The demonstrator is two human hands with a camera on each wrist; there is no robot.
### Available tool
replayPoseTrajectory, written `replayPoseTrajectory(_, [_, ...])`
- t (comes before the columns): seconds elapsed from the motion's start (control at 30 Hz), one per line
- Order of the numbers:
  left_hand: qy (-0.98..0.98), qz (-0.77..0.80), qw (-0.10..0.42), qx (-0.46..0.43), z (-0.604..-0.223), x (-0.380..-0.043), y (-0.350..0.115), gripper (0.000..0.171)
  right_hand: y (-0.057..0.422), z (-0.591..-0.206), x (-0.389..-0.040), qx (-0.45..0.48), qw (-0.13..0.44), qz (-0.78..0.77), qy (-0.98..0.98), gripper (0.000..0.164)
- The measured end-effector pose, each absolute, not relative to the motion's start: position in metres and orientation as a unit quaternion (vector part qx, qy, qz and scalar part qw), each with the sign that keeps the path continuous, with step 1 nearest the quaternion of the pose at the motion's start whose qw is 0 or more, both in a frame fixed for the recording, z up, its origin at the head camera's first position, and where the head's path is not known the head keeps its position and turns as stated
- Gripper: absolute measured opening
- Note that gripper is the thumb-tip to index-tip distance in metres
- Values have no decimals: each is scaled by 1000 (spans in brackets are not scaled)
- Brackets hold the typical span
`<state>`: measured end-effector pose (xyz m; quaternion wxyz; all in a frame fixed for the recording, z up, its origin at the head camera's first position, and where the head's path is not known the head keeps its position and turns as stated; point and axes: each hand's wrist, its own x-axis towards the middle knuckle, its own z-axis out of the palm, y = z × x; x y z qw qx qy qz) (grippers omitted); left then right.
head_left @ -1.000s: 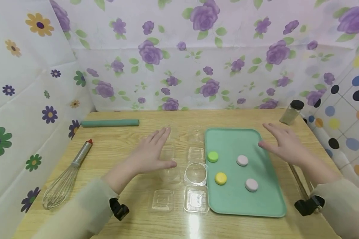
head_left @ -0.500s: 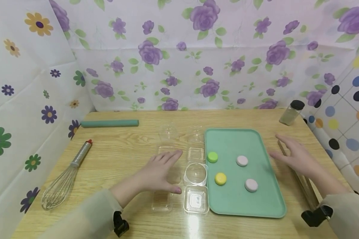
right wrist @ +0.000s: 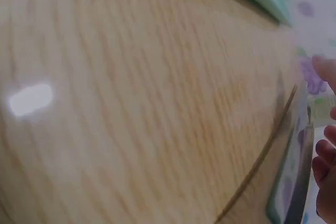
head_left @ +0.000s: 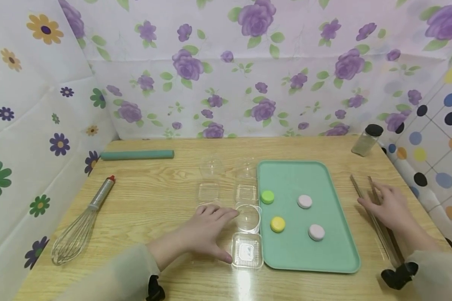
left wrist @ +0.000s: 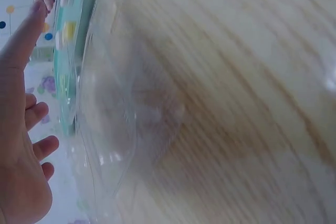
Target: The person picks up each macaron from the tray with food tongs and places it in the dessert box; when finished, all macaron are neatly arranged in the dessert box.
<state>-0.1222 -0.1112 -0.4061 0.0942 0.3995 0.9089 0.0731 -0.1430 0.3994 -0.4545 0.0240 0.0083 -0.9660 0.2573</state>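
My left hand [head_left: 207, 230] is over the clear plastic containers, fingers spread and relaxed, near a square one [head_left: 247, 251] and a round one [head_left: 247, 218]. In the left wrist view, the palm [left wrist: 21, 145] faces a see-through container [left wrist: 115, 103] and nothing is held. Right of the green tray, my right hand [head_left: 391, 209] hovers around the metal tongs [head_left: 377, 230], thumb toward one arm and fingers by the other. In the right wrist view, the loosely bent fingers [right wrist: 325, 153] are beside a tong arm [right wrist: 301, 182]; no grip shows.
The green tray [head_left: 295, 175] bears a green macaron [head_left: 268, 197], a yellow one [head_left: 278, 224] and two pale pink ones [head_left: 305, 202]. A whisk [head_left: 84, 219] and a teal rod [head_left: 137, 155] lie at left. A black-capped jar [head_left: 367, 140] stands at the back right.
My left hand has come down and nearer, to the right, over the front containers. My right hand has moved right and down from beside the tray to the tongs.
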Motion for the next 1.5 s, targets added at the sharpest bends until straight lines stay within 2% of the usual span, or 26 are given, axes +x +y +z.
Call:
replayPoseTrajectory(0.1, [906,62,86,409,-408,-119,-108,107,403,-461,-142,-3,39,253,-967,83])
replayPoseTrajectory(0.4, [898,48,93,427,-412,-114,-102,100,404,-472,-141,-36,23,251,-967,87])
replayPoseTrajectory(0.53, [897,45,86,431,-413,-113,-101,97,404,-474,-143,-36,38,246,-968,83])
replayPoseTrajectory(0.8, [891,42,79,445,-412,-112,-99,91,405,-473,-142,-64,23,241,-968,75])
replayPoseTrajectory(1.1, [886,31,66,458,-414,-114,-100,89,390,-459,-144,-22,47,257,-965,74])
replayPoseTrajectory(1.5, [887,44,56,455,-418,-112,-98,85,355,-435,-147,53,62,241,-967,58])
